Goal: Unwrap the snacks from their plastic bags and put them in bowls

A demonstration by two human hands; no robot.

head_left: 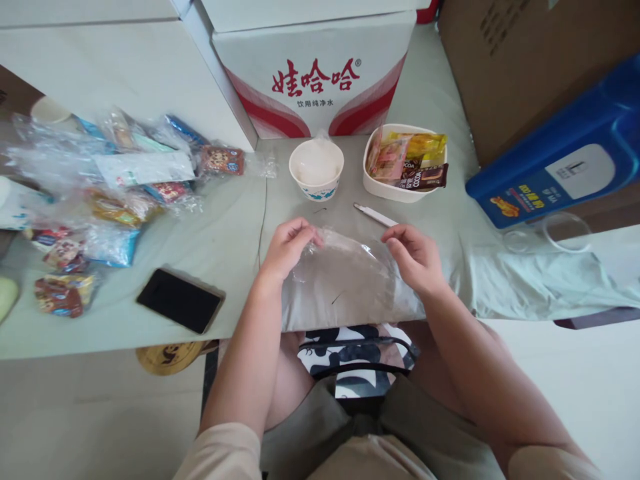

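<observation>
A thin clear plastic bag [350, 250] is stretched just above the table's front edge, between my two hands. My left hand [290, 248] pinches its left end, with crumpled film showing below the fingers. At the other side, my right hand [416, 259] is closed in a pinch at the bag's right edge. A white pen-like tool [376, 215] lies just beyond my right fingertips. Farther back stand a paper cup [317, 175] with something whitish and clear film inside, and a white rectangular tub [397, 193] holding several wrapped snacks, some marked COCOA.
A heap of packaged snacks and plastic wrappers [145, 168] covers the left side. A black phone [181, 300] lies near the front edge. White cartons [320, 73] close off the back. A blue container [560, 147] and a clear round lid [565, 232] are at right.
</observation>
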